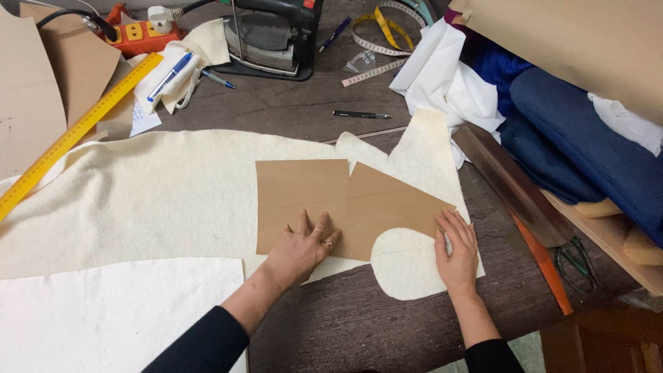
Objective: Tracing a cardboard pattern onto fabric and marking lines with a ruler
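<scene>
While both hands press flat, fingers spread and grasping nothing, the brown paper pattern (345,207) lies on the cream fleece fabric (159,193) spread across the dark wooden counter (345,324). The left hand (300,252) rests on the pattern's lower edge; the right hand (457,252) touches its right corner and the fleece beside a rounded cut-out. Farther back sit a yellow ruler (76,131), a black pen (360,115), a tape measure (380,41) and an iron (273,34).

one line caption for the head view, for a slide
Left hand and right hand flatten brown paper pattern on cream fabric.
</scene>
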